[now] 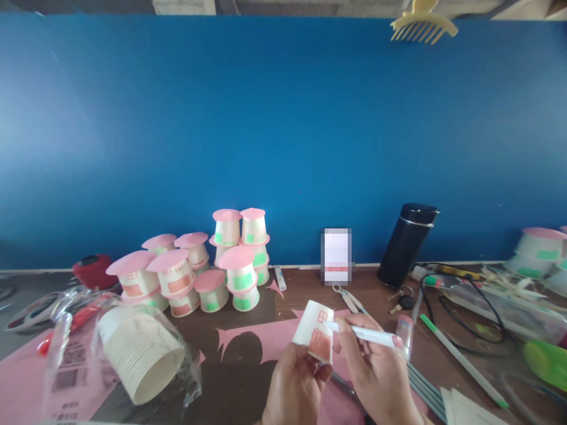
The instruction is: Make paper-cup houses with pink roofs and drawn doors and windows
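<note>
our left hand (297, 383) grasps a tilted white paper cup (306, 323) near its lower end, above pink paper (281, 337); our right hand (377, 369) pinches a white marker pen (374, 336), its tip close beside the cup's drawn red window (322, 317). to our left lies a bagged stack of paper cups (142, 354).

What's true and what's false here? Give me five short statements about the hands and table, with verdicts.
1. The left hand holds a paper cup. True.
2. The right hand holds nothing. False: it grips a white marker.
3. A red window is drawn on the held cup. True.
4. The long stack of nested cups stands upright. False: it lies on its side.
5. A black flask is in front of the blue wall. True.
</note>
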`<action>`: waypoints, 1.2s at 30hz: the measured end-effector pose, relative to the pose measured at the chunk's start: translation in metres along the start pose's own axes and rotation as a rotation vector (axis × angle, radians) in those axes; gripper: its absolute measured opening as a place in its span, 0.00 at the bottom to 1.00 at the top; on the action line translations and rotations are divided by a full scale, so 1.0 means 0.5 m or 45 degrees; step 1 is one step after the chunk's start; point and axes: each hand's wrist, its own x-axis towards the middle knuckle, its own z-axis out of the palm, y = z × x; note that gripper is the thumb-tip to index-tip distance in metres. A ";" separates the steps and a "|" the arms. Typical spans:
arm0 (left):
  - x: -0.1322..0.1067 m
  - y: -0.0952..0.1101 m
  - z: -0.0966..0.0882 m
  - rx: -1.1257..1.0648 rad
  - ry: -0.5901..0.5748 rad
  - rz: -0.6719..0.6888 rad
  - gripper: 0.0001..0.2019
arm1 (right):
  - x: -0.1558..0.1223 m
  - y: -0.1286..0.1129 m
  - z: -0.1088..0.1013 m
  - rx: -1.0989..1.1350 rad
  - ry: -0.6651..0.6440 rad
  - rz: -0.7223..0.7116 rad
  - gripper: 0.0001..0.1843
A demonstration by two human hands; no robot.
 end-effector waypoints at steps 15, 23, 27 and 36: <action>0.014 0.008 -0.003 -0.235 0.059 -0.115 0.09 | 0.008 0.016 -0.008 0.038 0.091 0.102 0.09; 0.006 0.017 0.001 -0.216 0.039 -0.088 0.08 | 0.009 0.008 -0.009 0.068 0.119 0.113 0.10; 0.008 0.017 -0.003 -0.210 0.032 -0.097 0.08 | 0.017 0.010 -0.006 0.354 0.247 0.254 0.13; -0.003 0.014 0.008 -0.108 0.033 -0.239 0.04 | 0.026 0.033 0.016 1.184 0.072 1.018 0.25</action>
